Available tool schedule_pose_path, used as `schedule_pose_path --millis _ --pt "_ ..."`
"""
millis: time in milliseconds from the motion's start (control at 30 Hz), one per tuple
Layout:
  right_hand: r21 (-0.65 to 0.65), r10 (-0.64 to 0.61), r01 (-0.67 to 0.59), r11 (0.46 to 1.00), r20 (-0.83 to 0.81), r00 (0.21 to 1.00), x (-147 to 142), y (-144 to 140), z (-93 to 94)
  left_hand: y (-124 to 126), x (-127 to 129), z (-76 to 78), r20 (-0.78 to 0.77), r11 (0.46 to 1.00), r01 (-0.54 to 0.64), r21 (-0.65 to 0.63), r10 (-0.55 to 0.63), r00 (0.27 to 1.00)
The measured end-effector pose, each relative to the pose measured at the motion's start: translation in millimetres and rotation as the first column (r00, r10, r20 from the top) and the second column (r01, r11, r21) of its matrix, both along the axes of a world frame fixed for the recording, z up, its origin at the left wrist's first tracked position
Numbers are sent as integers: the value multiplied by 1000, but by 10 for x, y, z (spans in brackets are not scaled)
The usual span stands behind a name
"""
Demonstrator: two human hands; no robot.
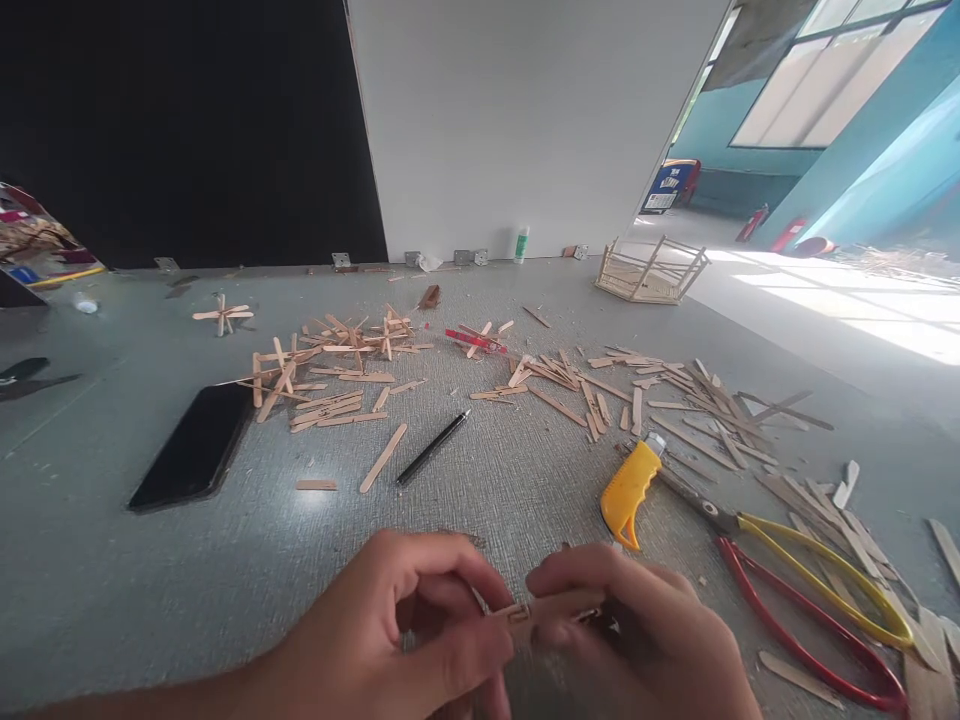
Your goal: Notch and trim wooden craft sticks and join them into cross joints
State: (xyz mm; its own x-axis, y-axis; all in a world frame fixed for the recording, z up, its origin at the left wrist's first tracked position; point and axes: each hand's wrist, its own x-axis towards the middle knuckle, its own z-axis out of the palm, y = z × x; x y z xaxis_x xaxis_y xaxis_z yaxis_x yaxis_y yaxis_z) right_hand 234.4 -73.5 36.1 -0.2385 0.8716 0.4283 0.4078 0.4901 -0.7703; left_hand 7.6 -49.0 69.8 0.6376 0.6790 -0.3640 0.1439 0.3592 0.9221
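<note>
Together the left hand (405, 625) and right hand (637, 630) pinched one stick piece (551, 607), perhaps glued; knife (630, 490) lay near.

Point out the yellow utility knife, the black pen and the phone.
yellow utility knife (628, 490), head view, middle of the yellow handle
black pen (433, 447), head view, mid-barrel
phone (193, 445), head view, centre of the dark screen

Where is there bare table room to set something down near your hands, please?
Bare patches: between the phone and left hand, and between the black pen and yellow knife. Crowded: stick piles behind, scissors beside the right hand.
</note>
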Motion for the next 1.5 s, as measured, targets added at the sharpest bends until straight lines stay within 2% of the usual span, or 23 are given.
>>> schedule_pose_path --millis 133,367,467,567,667,700,733,767,833,900,1000,1033,1100,1233,1333,1400,1500 --pt "10 34 -34 999 2 999 2 -12 33 -51 -11 84 80 986 -25 -165 38 996" --pt "129 28 -33 991 44 999 1 6 162 -88 -14 178 60 973 -53 -226 68 996" --pt "147 17 -28 989 77 997 2 -3 172 -113 5 180 47 975 -59 -213 70 996" --pt "134 8 -22 991 106 994 -11 -18 124 -116 21 160 -23 991 -58 -121 55 998" --pt "113 -114 100 989 123 986 -18 21 55 -18 22 61 -110 999 0 -48 -6 994" --pt "145 -154 132 981 152 976 -11 53 37 42 17 11 -133 998 34 -49 -41 990" --pt "204 -171 129 971 204 964 1 94 24 109 9 -43 -171 1000 12 -20 -15 985" --pt "278 -160 80 957 279 947 18 140 17 180 -2 -95 -211 1000 8 -2 -8 977" --pt "406 -101 -104 908 452 886 57 228 12 312 -27 -181 -262 997 42 66 -24 965" --pt "460 -89 -238 856 583 807 89 288 7 403 -51 -236 -271 993 53 107 -22 962" --pt "477 -136 -282 832 669 731 111 307 -32 441 -63 -278 -251 988 27 155 12 968" --pt "466 -133 -279 840 674 726 112 301 -57 428 -58 -285 -236 986 8 169 33 971" --pt "437 -97 -252 863 634 767 107 286 -124 367 -37 -281 -173 982 -57 180 89 981" --pt "386 -99 -83 919 427 899 82 242 -278 152 20 -140 37 962 -238 134 235 971" --pt "353 -148 21 935 337 930 71 154 -332 -17 49 71 55 942 -296 158 291 955" --pt "364 -154 40 931 290 944 60 59 -283 -103 60 221 -5 915 -337 224 346 938" --pt "366 -134 33 930 254 958 11 -88 -41 -194 73 405 -45 856 -406 321 442 896"
